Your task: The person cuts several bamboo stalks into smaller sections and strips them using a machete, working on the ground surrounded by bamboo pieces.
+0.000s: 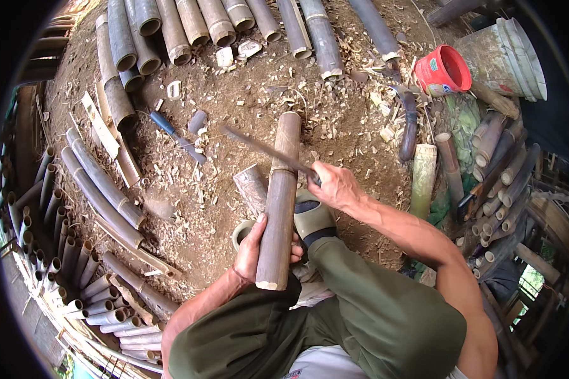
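Observation:
My left hand (251,252) grips the lower part of a brown bamboo section (277,234) from its left side, with the thumb along it and fingers showing on the right. The section stands slanted between my legs, its far end leaning a little right. In my closed right hand (337,186) is the dark handle of a long, narrow blade (259,146); whether it is a knife or a saw I cannot tell. The blade lies across the bamboo just above its node ring, tip pointing far left. Behind the bamboo, a short wooden block (251,189) is partly hidden.
Wood chips litter the dirt floor (221,95). A blue-handled tool (174,136) and a curved sheath-like piece (408,123) lie ahead. Bamboo lengths (196,22) line the far side; cut pieces (117,316) are stacked left. A red tub (431,72) and whitish bucket (499,57) stand far right.

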Action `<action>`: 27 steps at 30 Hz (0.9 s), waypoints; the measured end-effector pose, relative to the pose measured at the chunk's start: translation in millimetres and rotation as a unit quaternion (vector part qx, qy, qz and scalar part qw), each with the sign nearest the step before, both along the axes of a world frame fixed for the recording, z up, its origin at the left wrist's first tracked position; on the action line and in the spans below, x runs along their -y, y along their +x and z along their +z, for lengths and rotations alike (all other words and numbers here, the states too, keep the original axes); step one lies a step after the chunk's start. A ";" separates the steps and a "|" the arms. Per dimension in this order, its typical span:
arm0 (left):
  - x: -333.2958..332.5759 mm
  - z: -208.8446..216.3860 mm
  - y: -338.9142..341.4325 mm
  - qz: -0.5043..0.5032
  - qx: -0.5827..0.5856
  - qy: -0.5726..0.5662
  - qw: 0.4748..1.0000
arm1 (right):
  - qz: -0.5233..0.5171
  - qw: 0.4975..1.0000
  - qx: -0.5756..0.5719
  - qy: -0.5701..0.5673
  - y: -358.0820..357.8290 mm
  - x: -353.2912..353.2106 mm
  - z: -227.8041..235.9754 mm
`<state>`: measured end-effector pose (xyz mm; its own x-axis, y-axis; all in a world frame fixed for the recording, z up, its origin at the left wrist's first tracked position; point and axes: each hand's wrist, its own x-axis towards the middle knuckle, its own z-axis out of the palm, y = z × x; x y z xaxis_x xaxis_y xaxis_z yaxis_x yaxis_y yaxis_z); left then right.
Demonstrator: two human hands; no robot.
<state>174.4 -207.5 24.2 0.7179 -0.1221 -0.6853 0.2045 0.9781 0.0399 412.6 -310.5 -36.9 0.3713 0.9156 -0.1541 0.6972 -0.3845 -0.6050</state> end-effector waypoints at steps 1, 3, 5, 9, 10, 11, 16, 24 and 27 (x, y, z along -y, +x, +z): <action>-0.7 -0.2 -2.0 0.023 0.002 -0.024 0.999 | -0.019 0.998 -0.046 -0.023 -1.8 -5.6 6.8; -2.5 -3.3 -6.2 0.039 0.022 -0.056 0.997 | 0.084 0.992 -0.053 0.078 -19.3 0.1 21.7; -0.7 0.6 -6.7 0.070 0.046 -0.086 0.993 | 0.156 0.962 0.009 0.222 -22.1 -3.2 35.5; -1.2 0.6 -2.7 0.007 -0.040 -0.021 0.999 | -0.031 0.999 -0.019 -0.003 9.3 -0.5 -7.2; -3.3 0.0 -4.8 0.001 -0.039 -0.017 0.999 | 0.030 0.999 -0.024 0.033 2.0 -1.5 0.3; -5.2 -0.6 -6.9 -0.005 -0.037 -0.013 0.999 | 0.091 0.993 -0.028 0.070 -10.0 2.0 10.2; 1.5 10.1 -3.7 -0.032 -0.076 0.018 0.996 | 0.009 1.000 0.006 -0.027 -0.2 4.8 -14.7; 0.1 3.7 -7.0 0.003 -0.010 -0.009 1.000 | 0.031 0.999 -0.001 0.033 -0.2 7.1 -9.4; -4.1 -2.7 -13.9 0.020 0.014 -0.063 0.998 | 0.043 0.998 -0.040 0.036 -1.8 -2.9 9.5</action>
<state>160.5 -203.5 21.5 0.7429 -0.1768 -0.6457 0.1663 0.9830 -0.0779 410.7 -307.6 -27.4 0.2803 0.9533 -0.1126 0.6734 -0.2789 -0.6847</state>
